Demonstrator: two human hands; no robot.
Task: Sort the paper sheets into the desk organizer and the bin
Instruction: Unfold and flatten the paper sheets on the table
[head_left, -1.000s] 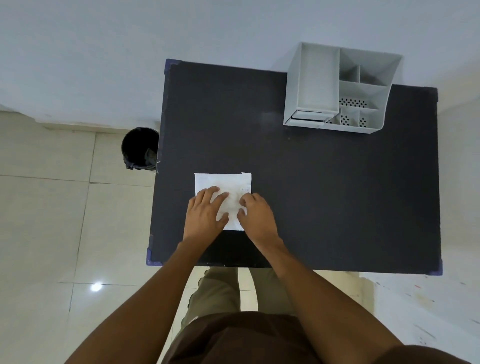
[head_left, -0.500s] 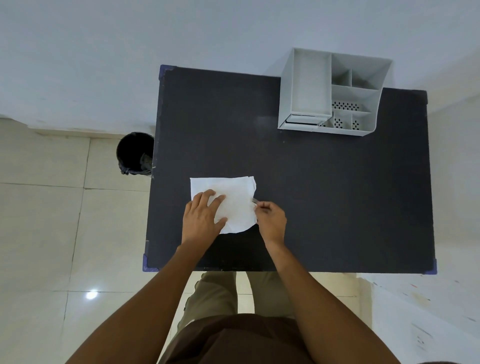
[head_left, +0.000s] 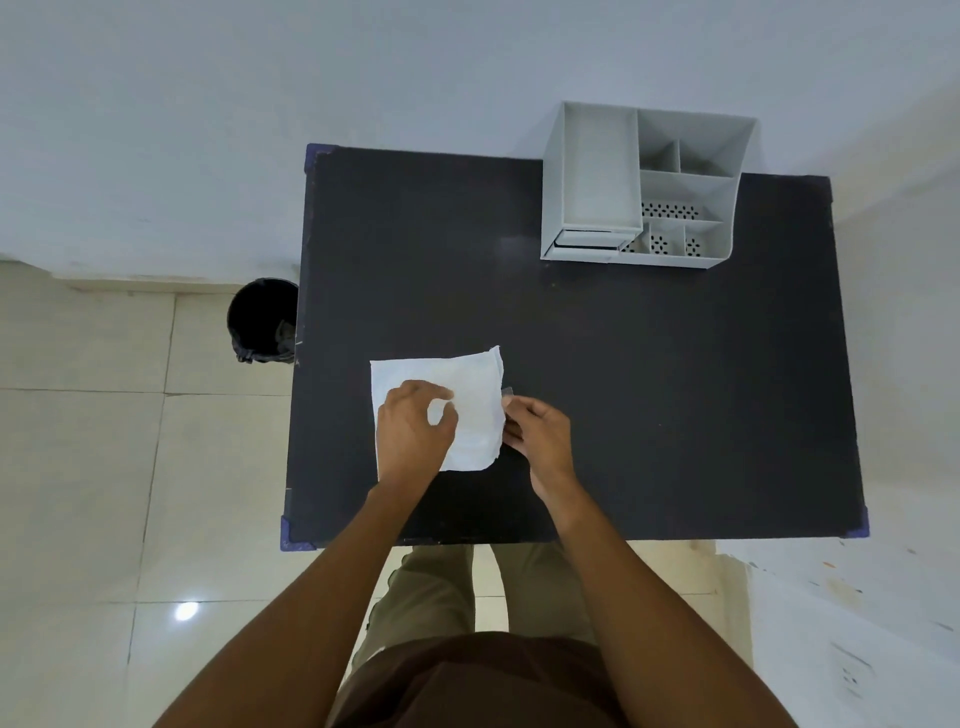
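Observation:
A white paper sheet (head_left: 467, 395) lies on the near left part of the black table (head_left: 649, 389). My left hand (head_left: 413, 434) rests on the sheet's left half, thumb and fingers pinching at its top layer. My right hand (head_left: 537, 434) pinches the sheet's right edge, which is lifted and curled a little. The grey desk organizer (head_left: 592, 176) stands at the table's far edge, right of centre, and its compartments look empty. A black bin (head_left: 262, 319) stands on the floor by the table's left side.
The table's far edge meets a pale wall. Cream floor tiles lie to the left. A white sheet with marks (head_left: 857, 639) covers the floor at the lower right. My legs (head_left: 467, 587) stand at the table's near edge.
My right hand slid off the top of the sheet to its right edge and pinched it, lifting that edge. My left hand curled its fingers into a pinch on the sheet.

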